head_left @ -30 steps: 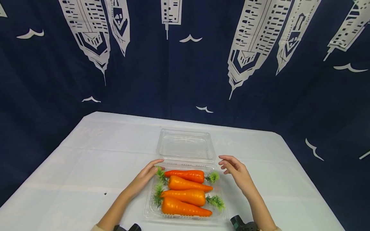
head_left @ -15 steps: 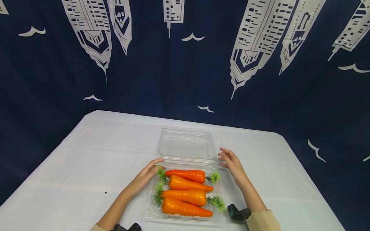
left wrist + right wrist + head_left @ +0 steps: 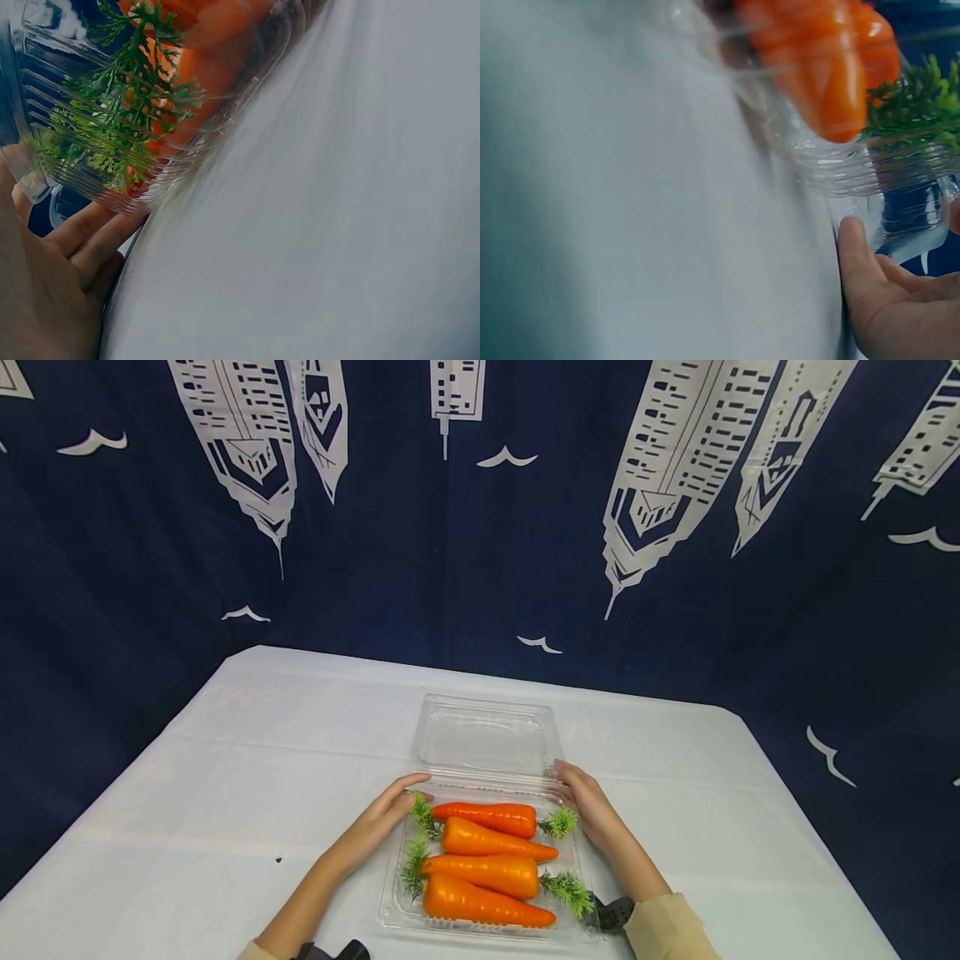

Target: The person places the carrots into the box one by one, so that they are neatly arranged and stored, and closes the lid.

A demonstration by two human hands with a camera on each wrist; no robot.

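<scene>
A clear plastic clamshell container (image 3: pixel 390 893) lies unfolded on the white table, its lid (image 3: pixel 487 739) flat toward the back. Several orange toy carrots (image 3: pixel 491 874) with green leafy tops fill its base side by side. At the base's back left corner, my left hand (image 3: pixel 375 818) holds the rim, thumb above and fingers low against the ribbed wall in the left wrist view. Opposite it, my right hand (image 3: pixel 588 802) reaches the back right corner, fingertips at the hinge. In the right wrist view its fingers (image 3: pixel 853 236) lie fairly straight beside the clear wall.
White cloth covers the table (image 3: pixel 247 827), with a small dark speck (image 3: pixel 278 860) left of the container. Behind the far edge hangs a navy curtain (image 3: pixel 390 568) printed with white buildings and birds. A dark wrist device (image 3: pixel 613 912) sits by the container's right side.
My right hand has come in leftward from beside the container to its back right corner. My left hand keeps its place; carrots and lid lie as before. The head view shifts slightly.
</scene>
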